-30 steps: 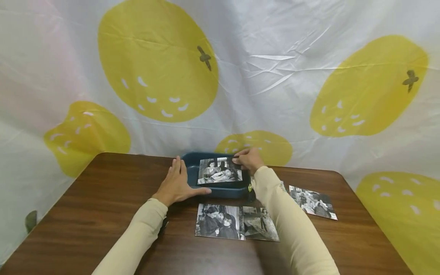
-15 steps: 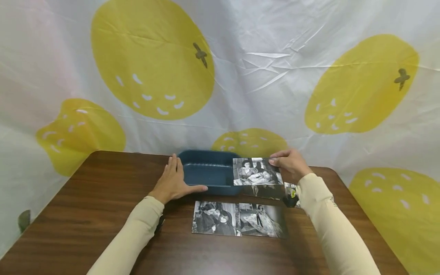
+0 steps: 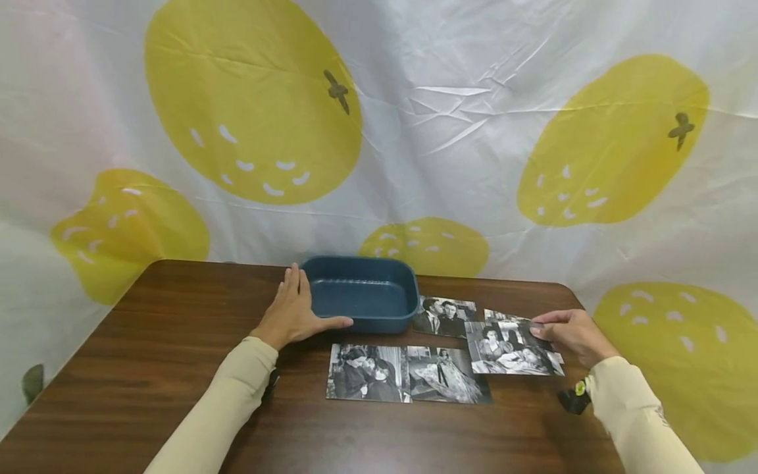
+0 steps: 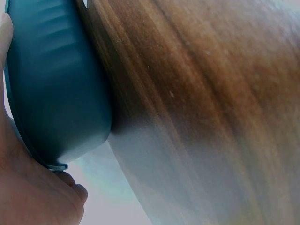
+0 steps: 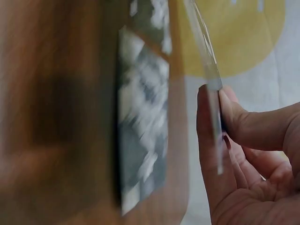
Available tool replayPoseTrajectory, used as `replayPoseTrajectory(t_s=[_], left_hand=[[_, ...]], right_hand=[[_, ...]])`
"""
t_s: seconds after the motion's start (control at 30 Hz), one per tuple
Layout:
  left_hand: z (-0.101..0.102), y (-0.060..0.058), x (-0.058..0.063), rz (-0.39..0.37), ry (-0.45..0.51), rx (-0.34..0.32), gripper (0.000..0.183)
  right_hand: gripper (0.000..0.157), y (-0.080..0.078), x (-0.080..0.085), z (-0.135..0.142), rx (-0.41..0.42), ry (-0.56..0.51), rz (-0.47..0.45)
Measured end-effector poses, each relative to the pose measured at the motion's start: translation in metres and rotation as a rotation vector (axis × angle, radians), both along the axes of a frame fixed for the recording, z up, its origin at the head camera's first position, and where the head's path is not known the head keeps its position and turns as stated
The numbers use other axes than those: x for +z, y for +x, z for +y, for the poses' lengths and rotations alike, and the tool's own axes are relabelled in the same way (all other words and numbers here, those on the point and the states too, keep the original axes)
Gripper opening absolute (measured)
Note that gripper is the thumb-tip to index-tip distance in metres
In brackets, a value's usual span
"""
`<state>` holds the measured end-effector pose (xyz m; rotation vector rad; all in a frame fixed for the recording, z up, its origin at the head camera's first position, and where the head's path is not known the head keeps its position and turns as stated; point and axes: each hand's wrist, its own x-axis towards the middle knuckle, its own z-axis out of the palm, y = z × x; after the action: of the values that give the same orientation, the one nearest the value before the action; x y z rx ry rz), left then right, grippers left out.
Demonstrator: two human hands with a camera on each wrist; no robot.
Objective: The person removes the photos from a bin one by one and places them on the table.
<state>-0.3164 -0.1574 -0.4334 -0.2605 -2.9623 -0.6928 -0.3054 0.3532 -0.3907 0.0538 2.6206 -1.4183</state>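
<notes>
My right hand pinches a black-and-white photo print by its right edge, thumb against fingers. That print hangs over another photo, largely hidden beneath it. In the right wrist view, the held print appears nearly edge-on between thumb and fingertips, apart from a photo lying on the table. My left hand rests against the near-left corner of a dark blue rectangular tray, fingers straight along its left side, thumb along its front. The tray's wall fills the left of the left wrist view.
Two black-and-white photos, one of a close couple and one with a wide gown, lie side by side before the tray. Another photo lies right of it. A lemon-print cloth hangs behind the brown wooden table.
The right hand has carried the print out from over the tray, rightward and toward me, above the photos at right. The left hand stays at the tray's corner.
</notes>
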Motion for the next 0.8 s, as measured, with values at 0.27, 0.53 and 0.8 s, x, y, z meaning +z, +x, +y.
replayPoseTrajectory(t_s=[0.27,0.53,0.8], left_hand=[[-0.002,0.001,0.001,-0.010,0.006,0.002,0.142],[-0.002,0.002,0.000,-0.004,0.000,0.001,0.142],[0.000,0.002,0.000,-0.002,0.003,-0.004,0.142]], right_hand=[[0.038,0.019,-0.022,0.029,-0.017,0.082,-0.032],[0.039,0.026,-0.033,0.039,-0.058,0.122,-0.020],[0.036,0.027,-0.039,0.038,-0.059,0.188,0.028]])
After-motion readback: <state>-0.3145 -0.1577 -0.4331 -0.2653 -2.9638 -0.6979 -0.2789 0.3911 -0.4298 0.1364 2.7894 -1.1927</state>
